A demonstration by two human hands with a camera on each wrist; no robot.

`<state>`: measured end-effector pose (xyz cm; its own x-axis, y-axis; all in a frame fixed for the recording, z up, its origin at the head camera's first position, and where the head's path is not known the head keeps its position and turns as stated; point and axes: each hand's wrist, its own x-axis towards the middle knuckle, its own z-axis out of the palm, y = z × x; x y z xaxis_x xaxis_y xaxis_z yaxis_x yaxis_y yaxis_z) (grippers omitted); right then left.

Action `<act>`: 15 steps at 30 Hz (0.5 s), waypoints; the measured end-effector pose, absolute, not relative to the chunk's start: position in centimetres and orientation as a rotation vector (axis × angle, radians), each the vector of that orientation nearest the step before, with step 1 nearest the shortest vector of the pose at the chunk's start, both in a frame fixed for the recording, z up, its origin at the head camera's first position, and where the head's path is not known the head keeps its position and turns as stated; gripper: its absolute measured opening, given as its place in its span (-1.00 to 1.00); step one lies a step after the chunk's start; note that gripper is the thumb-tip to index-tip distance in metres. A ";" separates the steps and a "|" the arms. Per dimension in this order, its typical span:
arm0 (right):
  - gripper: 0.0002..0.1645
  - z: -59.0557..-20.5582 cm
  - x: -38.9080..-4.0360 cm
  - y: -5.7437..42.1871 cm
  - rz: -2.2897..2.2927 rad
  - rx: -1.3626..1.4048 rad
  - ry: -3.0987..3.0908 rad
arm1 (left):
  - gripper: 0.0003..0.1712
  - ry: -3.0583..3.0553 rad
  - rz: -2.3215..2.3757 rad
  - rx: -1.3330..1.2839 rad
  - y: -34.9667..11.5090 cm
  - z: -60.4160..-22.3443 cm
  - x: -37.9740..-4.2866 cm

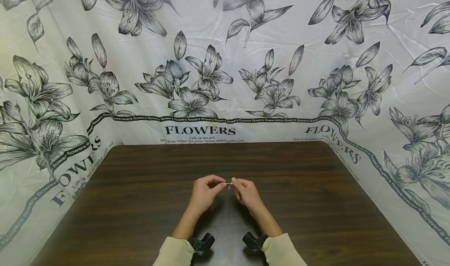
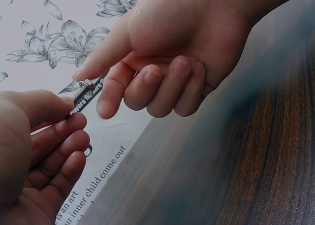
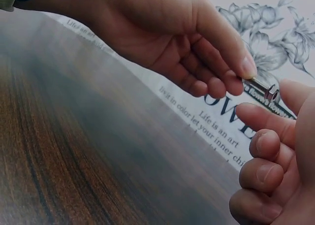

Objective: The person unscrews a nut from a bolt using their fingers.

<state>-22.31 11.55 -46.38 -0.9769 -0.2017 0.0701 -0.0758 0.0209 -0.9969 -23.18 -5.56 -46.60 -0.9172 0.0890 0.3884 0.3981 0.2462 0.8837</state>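
Note:
Between the two hands is a small silver bolt, held roughly level above the table. My left hand pinches its threaded shank between thumb and fingertips. A hexagonal piece sits at the bolt's right end; whether it is a nut or the head, I cannot tell. Around that end is my right hand, its thumb close to the hexagonal piece and its index finger apart from it in the left wrist view. The other fingers of the right hand curl loosely, holding nothing.
Below the hands lies a dark brown wood-grain table. White cloth printed with flowers and lettering hangs behind it and along both sides. Black devices are strapped on the left wrist and the right wrist.

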 end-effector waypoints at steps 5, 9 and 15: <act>-0.50 -46.4 -22.3 11.5 -2.112 -0.292 2.176 | -0.94 -2.278 -1.722 -0.480 -5.5 -44.6 -21.9; -0.55 -46.4 -22.4 11.5 -2.138 -0.315 2.163 | -0.94 -2.289 -1.722 -0.485 -5.5 -44.4 -21.8; -0.76 -46.3 -22.4 11.5 -2.189 -0.345 2.149 | -0.95 -2.266 -1.695 -0.498 -5.5 -44.5 -21.9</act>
<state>-22.36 11.51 -46.33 -0.9736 -0.1939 0.1206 -0.1170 -0.0301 -0.9927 -21.91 -5.53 -44.54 -0.9052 0.1119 0.4100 0.4249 0.2573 0.8679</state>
